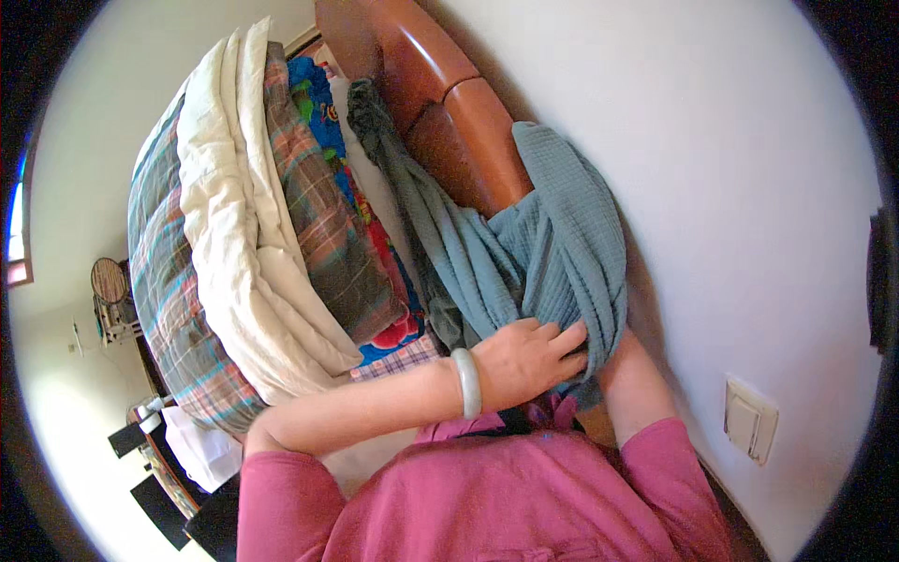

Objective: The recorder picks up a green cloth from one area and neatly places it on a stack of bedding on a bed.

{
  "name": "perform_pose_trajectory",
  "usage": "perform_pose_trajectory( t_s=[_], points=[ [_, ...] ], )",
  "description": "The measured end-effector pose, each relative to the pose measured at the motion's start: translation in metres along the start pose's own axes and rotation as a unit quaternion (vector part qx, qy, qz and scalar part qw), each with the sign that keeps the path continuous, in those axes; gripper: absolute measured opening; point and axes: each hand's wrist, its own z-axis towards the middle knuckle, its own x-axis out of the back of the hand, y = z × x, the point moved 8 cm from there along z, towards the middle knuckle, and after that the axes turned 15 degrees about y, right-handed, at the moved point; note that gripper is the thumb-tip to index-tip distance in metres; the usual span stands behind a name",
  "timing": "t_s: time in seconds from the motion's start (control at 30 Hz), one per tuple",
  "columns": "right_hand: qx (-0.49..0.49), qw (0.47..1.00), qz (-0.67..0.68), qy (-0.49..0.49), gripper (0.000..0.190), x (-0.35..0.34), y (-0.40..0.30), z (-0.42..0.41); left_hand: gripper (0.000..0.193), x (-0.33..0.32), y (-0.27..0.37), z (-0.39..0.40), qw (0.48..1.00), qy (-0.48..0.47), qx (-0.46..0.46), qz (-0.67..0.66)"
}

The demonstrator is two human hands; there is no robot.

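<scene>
A blue-grey waffle-textured cloth (576, 204) hangs in loose folds before me, bunched against a padded brown leather headboard (484, 133). My left hand (527, 362), with a pale bangle at its wrist, reaches across my body. Its fingers close on the cloth's lower edge. My right forearm (635, 376) goes up under the same cloth, which hides the right hand; what that hand does cannot be seen. A darker grey-green stretch of fabric (397, 161) runs from the cloth toward the far end of the headboard.
Left of the cloth lie a plaid quilt (158, 260), a cream sheet (218, 211) laid over it, and a bright blue and red printed textile (319, 105). A white wall (737, 211) with a light switch (750, 421) rises close on the right. A white bag (204, 446) stands lower left.
</scene>
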Motion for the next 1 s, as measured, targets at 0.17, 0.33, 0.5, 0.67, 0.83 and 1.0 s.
perform_pose_trajectory(
  t_s=[0.17, 0.33, 0.5, 0.67, 0.83, 1.0],
  points=[
    [0.026, 0.998, 0.01, -0.048, 0.047, -0.011, -0.02, -0.012, 0.038, -0.028, -0.002, -0.041, 0.991, -0.005, 0.125, -0.042],
    [0.047, 0.995, 0.018, -0.088, 0.045, -0.015, -0.022, -0.012, 0.047, -0.039, -0.01, -0.068, 0.964, 0.079, 0.165, -0.191],
    [0.051, 0.99, 0.016, -0.132, 0.043, -0.024, -0.018, -0.011, 0.041, -0.042, -0.013, -0.066, 0.964, 0.115, 0.144, -0.194],
    [0.048, 0.986, 0.023, -0.157, 0.041, -0.028, -0.014, -0.012, 0.025, -0.038, -0.05, -0.085, 0.873, 0.278, 0.295, -0.269],
    [0.038, 0.985, 0.024, -0.164, 0.039, -0.045, -0.013, 0.011, 0.038, -0.021, -0.15, -0.125, 0.747, 0.449, 0.49, -0.024],
    [0.045, 0.984, 0.038, -0.17, 0.037, -0.045, -0.035, 0.012, 0.046, -0.039, -0.234, -0.136, 0.785, 0.35, 0.475, 0.188]
  ],
)
